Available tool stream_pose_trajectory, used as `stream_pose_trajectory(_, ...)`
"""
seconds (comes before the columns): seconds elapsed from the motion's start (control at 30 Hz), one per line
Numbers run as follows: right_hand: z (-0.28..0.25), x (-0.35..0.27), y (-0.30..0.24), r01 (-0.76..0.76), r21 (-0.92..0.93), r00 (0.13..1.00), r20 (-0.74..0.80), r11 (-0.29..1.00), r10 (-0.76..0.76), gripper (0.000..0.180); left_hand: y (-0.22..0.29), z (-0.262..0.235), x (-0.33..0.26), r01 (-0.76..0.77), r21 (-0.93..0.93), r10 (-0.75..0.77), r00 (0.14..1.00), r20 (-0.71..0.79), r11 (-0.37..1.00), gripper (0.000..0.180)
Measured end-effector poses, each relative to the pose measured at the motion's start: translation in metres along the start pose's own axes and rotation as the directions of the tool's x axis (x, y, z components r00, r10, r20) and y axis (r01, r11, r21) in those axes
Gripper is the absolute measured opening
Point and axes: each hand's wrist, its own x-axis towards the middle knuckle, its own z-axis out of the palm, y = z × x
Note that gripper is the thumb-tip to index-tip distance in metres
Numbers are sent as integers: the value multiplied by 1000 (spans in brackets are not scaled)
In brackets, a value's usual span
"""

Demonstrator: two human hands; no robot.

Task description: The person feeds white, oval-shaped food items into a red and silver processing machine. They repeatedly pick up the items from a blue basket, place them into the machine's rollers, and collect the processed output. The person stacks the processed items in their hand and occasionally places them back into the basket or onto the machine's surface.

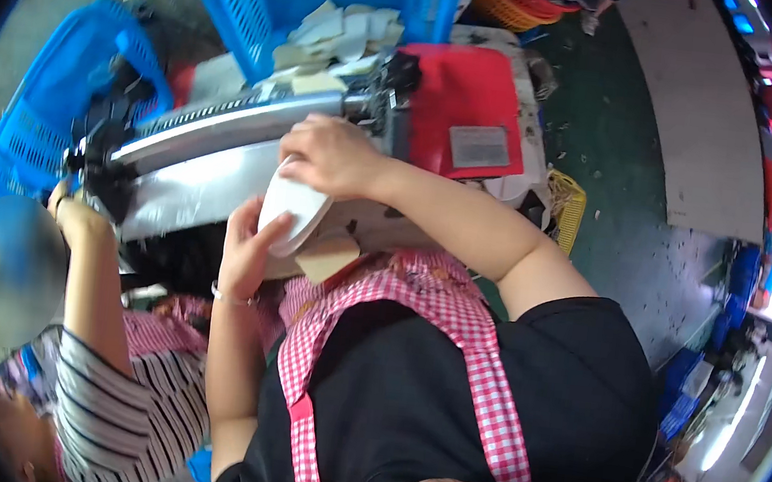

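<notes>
My left hand (252, 248) and my right hand (331, 155) are both closed on a small stack of white, rounded flat pieces (289, 214). The left thumb presses on its face near the lower end, while the right fingers grip the top edge. The pieces are tilted in front of a machine with a long shiny metal roller (228, 135). A smooth silvery plate (179, 191) slopes down below that roller. Close under the stack, a tan flat piece (328, 258) lies at the near edge by my apron. What the pieces are made of, I cannot tell.
A blue crate (247, 1) with loose cream and white pieces (347, 32) stands behind the machine. A red panel (468, 90) is on its right. Beside me on the left, a co-worker's hand (78, 213) is at the machine's end, near another blue basket (34, 143). A yellow basket (569, 218) stands at right.
</notes>
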Motion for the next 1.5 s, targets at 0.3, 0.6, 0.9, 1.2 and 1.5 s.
stream_pose_trajectory(0.3, -10, 119, 56, -377, -456, 781, 311, 806, 541, 46, 23, 7, 88, 296, -78, -303, 946, -115, 952, 22)
stream_pose_trajectory(0.6, 7, 37, 9, 93, -309, 972, -177, 947, -154, 16, 5, -22, 2, 121, -123, -108, 988, 107, 985, 62)
stream_pose_trajectory(0.9, 8, 6, 20, 51, -446, 936, -292, 894, -199, 23, -17, -23, -13, 83, -124, -88, 995, -37, 989, 30)
stream_pose_trajectory(1.2, -1, 54, 34, 156, -395, 955, -174, 905, -240, 24, -23, -7, 41, 413, 69, -405, 908, -110, 908, 35)
stream_pose_trajectory(1.5, -18, 97, 60, -294, -284, 941, 82, 913, 329, 30, 20, -5, 32, -61, 163, 48, 995, 82, 985, 58)
